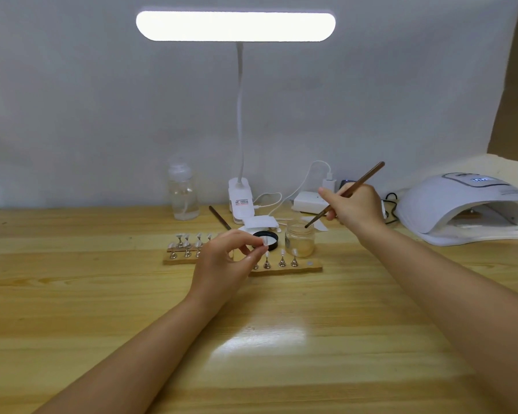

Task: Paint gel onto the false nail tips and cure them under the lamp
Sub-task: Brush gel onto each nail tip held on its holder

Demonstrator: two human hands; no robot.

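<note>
wooden surface [102,294] carries the stand [299,268] of nail tips; left hand [222,264] pinches 1 nail tip [264,241] above it, right hand [355,206] grips a brush [346,194] over the gel jar [300,238].

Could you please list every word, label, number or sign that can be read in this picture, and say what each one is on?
Nothing here can be read with certainty.
Curing lamp: a lit display on top shows glowing characters, too blurred to read.
Desk lamp clip base: a small label with red and dark print, too small to read.
Glass jar: a dark label on its side, not legible.
Clear bottle: no print that I can make out.
</note>
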